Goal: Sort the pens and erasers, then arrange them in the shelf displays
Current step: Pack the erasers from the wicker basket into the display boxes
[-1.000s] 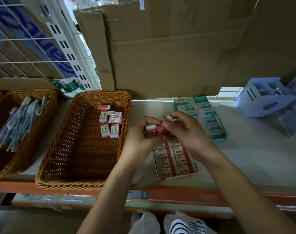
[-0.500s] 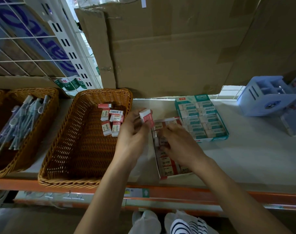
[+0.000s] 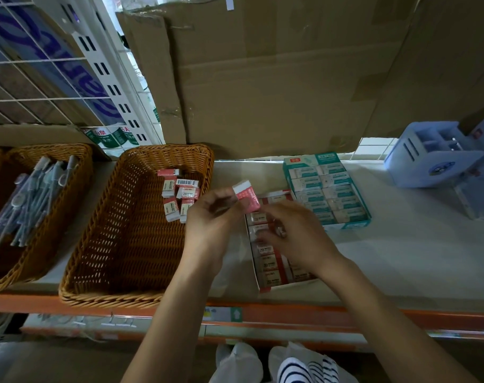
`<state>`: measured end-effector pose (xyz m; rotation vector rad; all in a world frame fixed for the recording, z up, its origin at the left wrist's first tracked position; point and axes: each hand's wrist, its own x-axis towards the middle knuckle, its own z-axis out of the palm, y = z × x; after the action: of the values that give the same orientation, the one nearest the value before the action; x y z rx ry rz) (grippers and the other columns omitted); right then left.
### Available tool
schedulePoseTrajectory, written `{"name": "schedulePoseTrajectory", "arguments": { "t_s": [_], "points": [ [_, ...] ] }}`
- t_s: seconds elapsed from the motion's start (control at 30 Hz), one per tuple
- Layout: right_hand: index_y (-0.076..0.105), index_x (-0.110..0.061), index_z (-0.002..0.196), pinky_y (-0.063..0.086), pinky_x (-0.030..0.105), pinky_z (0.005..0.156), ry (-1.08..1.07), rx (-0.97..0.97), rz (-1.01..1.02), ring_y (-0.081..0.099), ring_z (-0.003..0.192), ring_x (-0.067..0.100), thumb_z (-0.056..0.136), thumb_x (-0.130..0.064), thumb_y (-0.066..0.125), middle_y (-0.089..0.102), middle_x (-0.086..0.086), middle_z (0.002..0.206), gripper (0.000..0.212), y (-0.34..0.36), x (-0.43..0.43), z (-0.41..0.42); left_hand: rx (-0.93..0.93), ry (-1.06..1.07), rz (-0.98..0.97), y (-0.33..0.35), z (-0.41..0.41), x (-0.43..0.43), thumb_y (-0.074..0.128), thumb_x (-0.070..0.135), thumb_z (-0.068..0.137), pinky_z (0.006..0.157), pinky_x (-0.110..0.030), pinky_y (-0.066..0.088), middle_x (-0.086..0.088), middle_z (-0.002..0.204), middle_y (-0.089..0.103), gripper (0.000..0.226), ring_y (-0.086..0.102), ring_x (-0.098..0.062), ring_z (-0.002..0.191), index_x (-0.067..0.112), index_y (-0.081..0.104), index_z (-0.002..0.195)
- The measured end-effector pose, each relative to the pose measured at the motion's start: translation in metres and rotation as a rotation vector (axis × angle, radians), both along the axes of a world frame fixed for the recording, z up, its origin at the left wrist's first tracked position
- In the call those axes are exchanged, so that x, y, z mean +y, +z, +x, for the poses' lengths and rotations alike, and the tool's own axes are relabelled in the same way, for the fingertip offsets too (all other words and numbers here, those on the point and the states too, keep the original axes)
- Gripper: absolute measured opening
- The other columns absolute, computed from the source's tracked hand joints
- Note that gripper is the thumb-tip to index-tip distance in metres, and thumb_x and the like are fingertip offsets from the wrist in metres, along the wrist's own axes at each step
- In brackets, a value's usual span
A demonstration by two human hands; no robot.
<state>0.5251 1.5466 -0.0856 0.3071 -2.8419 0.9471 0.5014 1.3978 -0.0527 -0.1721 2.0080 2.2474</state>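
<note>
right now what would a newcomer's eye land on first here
The left hand pinching a red eraser above the shelf, mid-frame, draws the eye first, with the right hand down over the open red eraser box just beside it. Next comes the wicker basket to the left, with a small pile of erasers in its far right corner, and the green box behind the red one.

The left hand [image 3: 210, 219] and right hand [image 3: 296, 233] were bare, and both forearms were bare down to the frame's edge. Well below the fingers [image 3: 221, 197], the left foot [image 3: 236, 363] wore plain white and the right foot [image 3: 307, 369] white with dark stripes. Whether these were socks or shoes was unclear.
</note>
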Motion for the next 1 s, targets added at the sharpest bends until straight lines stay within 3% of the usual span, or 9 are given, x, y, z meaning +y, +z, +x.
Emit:
{"name": "schedulePoseTrajectory", "arguments": {
  "t_s": [0.1, 0.17, 0.3, 0.47, 0.6, 0.7, 0.83, 0.9, 1.0],
  "points": [
    [0.054, -0.023, 0.126, 0.046, 0.009, 0.07, -0.117, 0.005, -0.309, 0.058, 0.085, 0.001, 0.08, -0.015, 0.073, 0.057, -0.013, 0.097, 0.05, 0.014, 0.006, 0.002, -0.03, -0.008, 0.013, -0.001, 0.001, 0.003, 0.071, 0.004, 0.078, 0.082, -0.031, 0.055, -0.002, 0.086, 0.07, 0.016, 0.067, -0.021, 0.091, 0.016, 0.062, 0.085],
    [0.054, -0.023, 0.126, 0.048, 0.008, 0.074, -0.091, 0.001, -0.397, 0.059, 0.093, -0.001, 0.078, -0.011, 0.074, 0.059, -0.012, 0.105, 0.054, 0.02, 0.007, 0.003, -0.047, -0.032, 0.037, -0.001, 0.002, 0.007, 0.068, 0.004, 0.081, 0.075, -0.026, 0.055, -0.007, 0.09, 0.069, 0.014, 0.068, -0.021, 0.091, 0.013, 0.061, 0.088],
    [0.064, -0.019, 0.105, 0.05, 0.012, 0.072, -0.088, 0.105, -0.442, 0.061, 0.088, 0.003, 0.078, -0.009, 0.073, 0.063, -0.004, 0.099, 0.031, 0.024, 0.008, 0.002, -0.044, -0.121, 0.111, 0.002, 0.006, 0.015, 0.058, 0.002, 0.088, 0.073, -0.022, 0.056, -0.005, 0.086, 0.071, 0.009, 0.07, -0.015, 0.084, 0.009, 0.064, 0.09],
    [0.059, -0.011, 0.084, 0.053, 0.032, 0.07, -0.198, 0.344, -0.311, 0.057, 0.08, 0.015, 0.075, 0.002, 0.072, 0.055, -0.001, 0.086, 0.021, 0.021, 0.016, 0.0, -0.088, -0.227, 0.203, 0.001, 0.008, 0.016, 0.061, 0.002, 0.085, 0.077, -0.022, 0.055, -0.005, 0.09, 0.074, 0.016, 0.07, -0.016, 0.09, 0.006, 0.067, 0.099],
    [0.058, -0.007, 0.08, 0.052, 0.037, 0.076, -0.16, 0.375, -0.18, 0.053, 0.085, 0.017, 0.072, 0.009, 0.068, 0.046, -0.005, 0.091, 0.02, 0.018, 0.019, 0.0, -0.106, -0.237, 0.185, 0.0, 0.007, 0.017, 0.071, 0.01, 0.072, 0.074, -0.021, 0.054, 0.001, 0.085, 0.073, 0.03, 0.069, -0.013, 0.088, 0.01, 0.066, 0.101],
    [0.059, -0.011, 0.089, 0.047, 0.031, 0.088, -0.14, 0.262, -0.188, 0.051, 0.097, 0.015, 0.074, 0.003, 0.07, 0.044, -0.006, 0.1, 0.023, 0.016, 0.021, 0.001, -0.083, -0.199, 0.071, 0.0, 0.006, 0.019, 0.067, -0.007, 0.078, 0.069, -0.021, 0.053, -0.001, 0.088, 0.072, 0.028, 0.069, -0.015, 0.087, 0.013, 0.067, 0.098],
    [0.057, -0.02, 0.105, 0.045, 0.007, 0.075, -0.205, 0.12, -0.331, 0.054, 0.094, 0.001, 0.078, -0.007, 0.072, 0.053, -0.004, 0.107, 0.033, 0.015, 0.023, 0.003, -0.036, -0.173, 0.01, 0.0, 0.004, 0.018, 0.066, -0.01, 0.077, 0.069, -0.02, 0.053, -0.001, 0.092, 0.071, 0.031, 0.068, -0.012, 0.087, 0.015, 0.067, 0.096],
    [0.058, -0.021, 0.115, 0.044, 0.005, 0.082, -0.155, 0.122, -0.32, 0.053, 0.1, -0.001, 0.08, -0.009, 0.071, 0.05, -0.008, 0.114, 0.04, 0.017, 0.025, 0.003, -0.019, -0.178, -0.014, -0.001, 0.004, 0.018, 0.067, -0.009, 0.078, 0.07, -0.02, 0.053, -0.002, 0.094, 0.07, 0.031, 0.068, -0.011, 0.089, 0.016, 0.067, 0.096],
    [0.064, -0.02, 0.113, 0.041, 0.013, 0.091, -0.065, 0.142, -0.216, 0.046, 0.105, -0.005, 0.082, -0.017, 0.068, 0.05, -0.014, 0.11, 0.031, 0.02, 0.029, 0.002, 0.016, -0.217, -0.098, -0.001, 0.003, 0.017, 0.068, -0.004, 0.079, 0.071, -0.018, 0.053, 0.001, 0.1, 0.069, 0.032, 0.067, -0.008, 0.093, 0.02, 0.066, 0.1]
  ]
}}
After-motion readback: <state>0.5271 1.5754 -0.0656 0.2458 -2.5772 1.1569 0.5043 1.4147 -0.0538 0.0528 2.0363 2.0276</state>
